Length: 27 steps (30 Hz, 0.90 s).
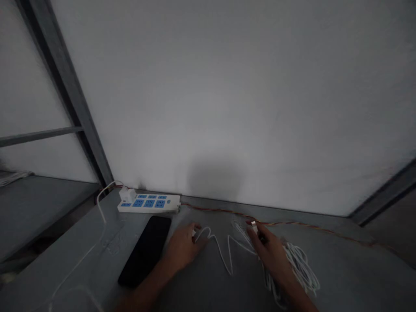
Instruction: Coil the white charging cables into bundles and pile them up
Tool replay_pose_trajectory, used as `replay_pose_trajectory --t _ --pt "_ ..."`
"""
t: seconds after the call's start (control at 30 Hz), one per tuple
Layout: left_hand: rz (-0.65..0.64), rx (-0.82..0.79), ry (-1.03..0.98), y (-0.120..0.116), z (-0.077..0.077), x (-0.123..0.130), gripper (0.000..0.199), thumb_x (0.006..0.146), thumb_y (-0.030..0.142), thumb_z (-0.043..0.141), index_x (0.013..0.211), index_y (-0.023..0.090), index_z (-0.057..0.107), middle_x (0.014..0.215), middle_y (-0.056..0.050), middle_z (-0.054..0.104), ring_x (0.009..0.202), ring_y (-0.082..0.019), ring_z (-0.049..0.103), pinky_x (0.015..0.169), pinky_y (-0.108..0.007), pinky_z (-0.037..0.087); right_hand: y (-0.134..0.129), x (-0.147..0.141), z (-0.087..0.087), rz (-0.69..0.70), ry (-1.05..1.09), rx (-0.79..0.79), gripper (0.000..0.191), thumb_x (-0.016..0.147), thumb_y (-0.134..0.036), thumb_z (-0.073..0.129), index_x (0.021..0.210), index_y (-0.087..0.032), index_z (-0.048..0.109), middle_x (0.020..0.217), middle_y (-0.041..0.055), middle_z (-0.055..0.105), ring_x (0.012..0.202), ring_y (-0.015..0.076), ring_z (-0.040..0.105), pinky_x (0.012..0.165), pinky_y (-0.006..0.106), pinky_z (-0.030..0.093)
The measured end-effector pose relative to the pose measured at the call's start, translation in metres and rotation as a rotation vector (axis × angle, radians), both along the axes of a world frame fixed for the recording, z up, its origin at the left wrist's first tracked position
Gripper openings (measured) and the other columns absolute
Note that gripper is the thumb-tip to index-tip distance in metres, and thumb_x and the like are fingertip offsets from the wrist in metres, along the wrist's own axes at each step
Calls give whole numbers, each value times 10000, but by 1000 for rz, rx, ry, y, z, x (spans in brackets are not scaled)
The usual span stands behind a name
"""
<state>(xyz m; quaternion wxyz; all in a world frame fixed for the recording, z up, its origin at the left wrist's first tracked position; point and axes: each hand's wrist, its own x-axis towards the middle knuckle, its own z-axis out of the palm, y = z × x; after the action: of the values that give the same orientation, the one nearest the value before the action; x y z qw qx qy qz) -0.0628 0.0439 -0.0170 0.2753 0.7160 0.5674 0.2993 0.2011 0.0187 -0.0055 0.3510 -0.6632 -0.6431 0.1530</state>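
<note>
A white charging cable (230, 260) runs in a loose zigzag between my two hands, above the grey surface. My left hand (184, 246) is closed round one end of it, and the plug there is mostly hidden by the fingers. In my right hand (269, 251) the other end is pinched, its metal USB plug (254, 224) sticking up past the thumb. Beneath and beside the right hand lies a bundle of white cables (300, 264). A black smartphone (146, 251) lies flat, just left of my left hand.
At the back left, a white power strip (148, 209) with blue sockets holds a white charger (127, 194). Its twisted red and yellow wire (221, 210) runs along the wall (208, 108) to the right. Another white cable (79, 262) curves down the left side. Metal posts (69, 78) frame the shelf.
</note>
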Motion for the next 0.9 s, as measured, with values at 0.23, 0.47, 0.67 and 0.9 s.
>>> replay_pose_trajectory --t 0.23,0.47,0.67,0.9 --pt "-65 24 27 -4 -4 1 167 783 358 619 737 232 719 671 -9 687 664 -202 607 631 -275 373 -5 -10 -10 81 -104 -130 237 759 -420 616 635 -233 692 523 9 630 497 201 567 504 270 311" --pt "59 92 -145 1 -1 4 232 873 379 516 813 213 666 803 -32 663 742 -209 616 737 -311 445 -3 -7 -2 51 -21 -61 440 803 -567 532 529 -224 566 508 0 546 516 183 524 518 269 335" --pt "175 111 -341 5 2 3 280 884 466 503 810 216 606 1008 -73 650 1006 -255 611 891 -361 447 -1 1 8 -56 234 -70 586 796 -718 456 664 -184 659 496 -22 501 455 149 485 444 243 359" --pt "227 -40 -598 9 -2 2 482 883 647 417 950 193 565 726 -27 681 518 -158 607 490 -254 461 0 6 10 -189 646 -130 532 751 -718 535 588 -211 546 472 -61 408 413 115 380 400 232 302"
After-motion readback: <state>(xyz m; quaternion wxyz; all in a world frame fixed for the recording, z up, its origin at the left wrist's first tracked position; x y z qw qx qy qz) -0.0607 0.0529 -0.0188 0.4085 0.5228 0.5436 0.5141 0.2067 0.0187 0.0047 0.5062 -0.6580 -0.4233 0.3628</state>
